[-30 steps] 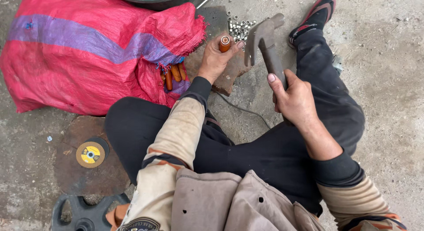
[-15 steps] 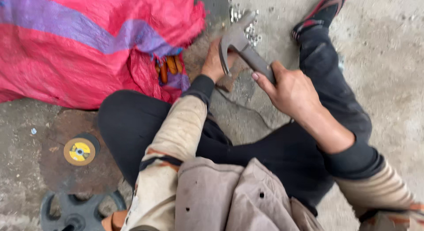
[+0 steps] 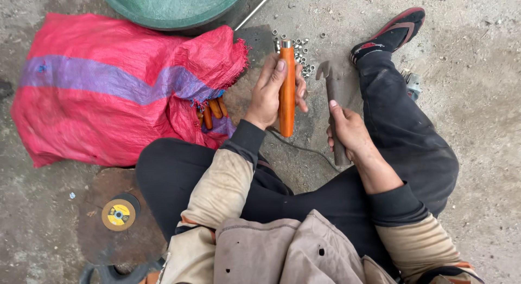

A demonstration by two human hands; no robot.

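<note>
Fingers (image 3: 269, 77) gripping orange handle (image 3: 286, 91), hammer (image 3: 334, 99), red sack (image 3: 114, 83) beside

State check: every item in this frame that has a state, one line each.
left hand: closed around the orange handle
orange handle: held upright, metal ring at its top end
right hand: closed around the hammer
hammer: held, head up and away from the handle
red sack: open at its mouth, more orange handles showing
metal rings: loose, scattered on the ground

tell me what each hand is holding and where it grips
The left hand holds an orange wooden handle around its middle, metal-ringed end up. The right hand grips a hammer partway down its shaft.
</note>
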